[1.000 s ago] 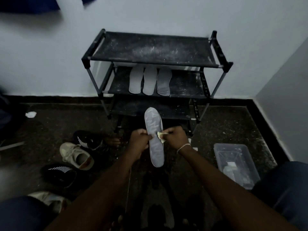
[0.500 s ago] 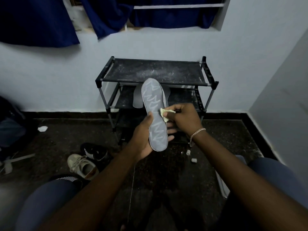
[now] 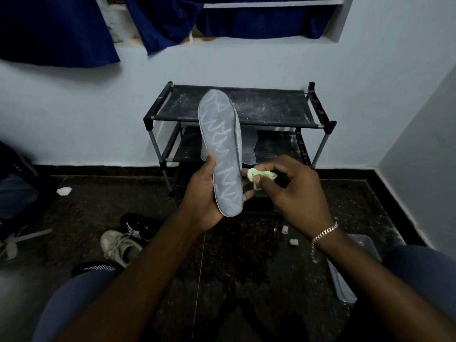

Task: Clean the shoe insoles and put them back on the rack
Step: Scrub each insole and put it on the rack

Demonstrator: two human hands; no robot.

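Our left hand (image 3: 204, 193) grips the grey insole (image 3: 223, 154) at its heel, held upright mid-frame with the toe at 12 o'clock, in front of the rack (image 3: 283, 108). Our right hand (image 3: 293, 193) pinches a crumpled wipe (image 3: 256, 175) just beside it at 3 o'clock. It looks light, thin and floppy; hold it by the heel edges. No readable writing, only zigzag marks.
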